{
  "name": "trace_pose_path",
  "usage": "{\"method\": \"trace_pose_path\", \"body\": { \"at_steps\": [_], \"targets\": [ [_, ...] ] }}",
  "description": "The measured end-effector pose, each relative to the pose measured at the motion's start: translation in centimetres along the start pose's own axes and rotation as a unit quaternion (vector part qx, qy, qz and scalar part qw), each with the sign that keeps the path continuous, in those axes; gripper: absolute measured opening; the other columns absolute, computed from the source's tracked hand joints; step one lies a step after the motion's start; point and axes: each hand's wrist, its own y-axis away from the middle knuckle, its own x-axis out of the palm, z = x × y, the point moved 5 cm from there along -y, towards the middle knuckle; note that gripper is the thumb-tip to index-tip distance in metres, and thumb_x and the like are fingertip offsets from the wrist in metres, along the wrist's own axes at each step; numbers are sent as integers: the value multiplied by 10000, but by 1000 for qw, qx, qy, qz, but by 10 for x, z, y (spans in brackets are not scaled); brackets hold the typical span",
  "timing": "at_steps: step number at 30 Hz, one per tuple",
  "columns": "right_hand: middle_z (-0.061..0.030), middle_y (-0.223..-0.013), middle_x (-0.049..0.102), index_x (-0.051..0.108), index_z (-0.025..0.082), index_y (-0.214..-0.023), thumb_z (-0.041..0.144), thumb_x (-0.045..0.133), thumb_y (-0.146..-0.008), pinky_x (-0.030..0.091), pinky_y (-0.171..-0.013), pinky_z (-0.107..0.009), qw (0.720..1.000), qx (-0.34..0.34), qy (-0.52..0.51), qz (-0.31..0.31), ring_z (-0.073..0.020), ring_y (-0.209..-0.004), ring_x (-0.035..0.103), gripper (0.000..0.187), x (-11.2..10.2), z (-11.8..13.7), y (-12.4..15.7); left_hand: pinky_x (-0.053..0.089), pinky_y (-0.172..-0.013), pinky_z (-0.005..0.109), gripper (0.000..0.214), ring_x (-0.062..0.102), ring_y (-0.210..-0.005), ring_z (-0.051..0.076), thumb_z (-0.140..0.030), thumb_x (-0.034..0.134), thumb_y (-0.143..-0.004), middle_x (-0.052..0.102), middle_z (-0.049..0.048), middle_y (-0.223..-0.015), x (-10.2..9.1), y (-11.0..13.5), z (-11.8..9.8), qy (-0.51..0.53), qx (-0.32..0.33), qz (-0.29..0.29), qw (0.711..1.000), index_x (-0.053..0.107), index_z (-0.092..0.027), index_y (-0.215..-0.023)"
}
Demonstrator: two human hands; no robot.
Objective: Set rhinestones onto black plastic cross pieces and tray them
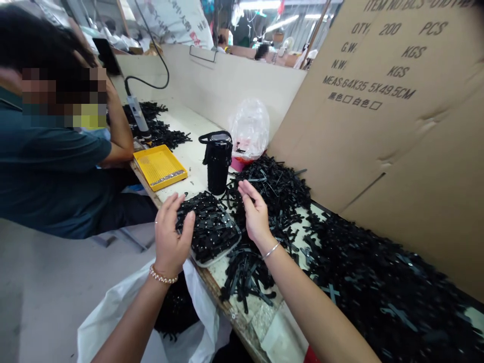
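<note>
At the near edge, a white bag [113, 307] is hung open below the table [192, 156], perhaps so that pieces can be caught; its depth is hidden by the left forearm. The left hand [172, 227] is held open, fingers spread, over the near side of a shallow tray [217, 258]; no grip is made. The tray is heaped with studded black strips [212, 227], its floor fully covered. The right hand [257, 214] is held beside it, fingers loosely bent, with nothing seen between them. Loose strips are spread under and around that wrist, within easy reach. The larger pile [378, 272] at right is partly covered by the right forearm and cut off by the frame; it is apparently kept back by a leaning cardboard sheet [378, 126]. Beyond the tray, 1 black bottle [218, 169] is stood upright. A yellow tray [153, 169] is set nearer the co-worker [49, 166]; its small contents are too fine to identify. The contents of the clear plastic bag [249, 126] are blurred.
</note>
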Motion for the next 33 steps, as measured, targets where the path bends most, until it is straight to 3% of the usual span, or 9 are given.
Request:
{"method": "trace_pose_path", "body": {
  "at_steps": [6, 10, 14, 18, 20, 25, 29, 31, 33],
  "targets": [
    [-57, -1340, 441, 470, 191, -1291, 324, 601, -783, 303, -1183, -368, 992, 37, -110, 48, -135, -1240, 477, 541, 18, 4, 17, 243, -1130, 364, 505, 344, -1328, 210, -343, 461, -926, 394, 161, -1408, 15, 23, 35, 100, -144, -89, 980, 407, -111, -1371],
    [-48, -1334, 448, 506, 181, -1280, 370, 583, -820, 318, -1184, -319, 996, 12, -19, 86, -118, -1240, 476, 504, 21, -1, 22, 195, -1152, 366, 524, 293, -1365, 212, -397, 480, -919, 357, 123, -1442, 33, 36, 54, 218, -225, -110, 943, 393, -177, -1387],
    [-29, -1351, 430, 511, 194, -1295, 363, 527, -865, 301, -1195, -294, 984, -17, 90, 154, -98, -1265, 448, 461, 20, -1, 29, 216, -1147, 364, 526, 308, -1359, 213, -422, 498, -907, 361, 113, -1442, 41, 39, 59, 275, -258, -122, 918, 408, -189, -1370],
    [-35, -1366, 413, 455, 208, -1327, 338, 553, -853, 303, -1193, -292, 967, 0, 54, 248, -98, -1282, 429, 501, 25, -2, 40, 289, -1116, 350, 528, 385, -1311, 205, -430, 500, -906, 394, 121, -1421, 43, 39, 57, 302, -268, -132, 905, 405, -172, -1357],
    [-44, -1356, 424, 451, 207, -1315, 341, 560, -849, 304, -1192, -297, 968, 12, 21, 250, -102, -1276, 437, 497, 24, -3, 41, 306, -1105, 337, 525, 398, -1300, 199, -427, 502, -905, 402, 120, -1416, 43, 38, 56, 307, -268, -134, 903, 407, -168, -1352],
    [-62, -1310, 470, 495, 191, -1228, 411, 561, -840, 410, -1110, -333, 985, 50, 3, 168, -135, -1218, 494, 451, 9, -7, 35, 304, -1107, 328, 522, 398, -1300, 196, -425, 505, -904, 410, 120, -1412, 43, 39, 56, 315, -277, -143, 896, 411, -159, -1343],
    [-53, -1321, 461, 529, 179, -1234, 451, 530, -849, 335, -1169, -329, 983, 5, 130, 131, -123, -1254, 456, 472, 1, -6, 31, 302, -1109, 329, 513, 392, -1306, 195, -416, 511, -905, 411, 120, -1412, 44, 40, 57, 328, -272, -153, 891, 416, -157, -1337],
    [-31, -1369, 409, 501, 198, -1304, 479, 465, -879, 233, -1220, -346, 960, -21, 237, 146, -116, -1321, 377, 511, 3, -7, 33, 305, -1106, 328, 511, 394, -1304, 194, -411, 511, -906, 415, 123, -1407, 44, 40, 57, 334, -268, -155, 890, 413, -155, -1337],
    [-14, -1403, 361, 460, 211, -1357, 505, 393, -904, 150, -1238, -379, 919, -27, 332, 212, -124, -1369, 302, 544, 12, -13, 39, 312, -1100, 327, 508, 402, -1297, 196, -410, 511, -905, 425, 129, -1396, 44, 39, 55, 330, -264, -155, 893, 416, -148, -1330]
  ]
}}
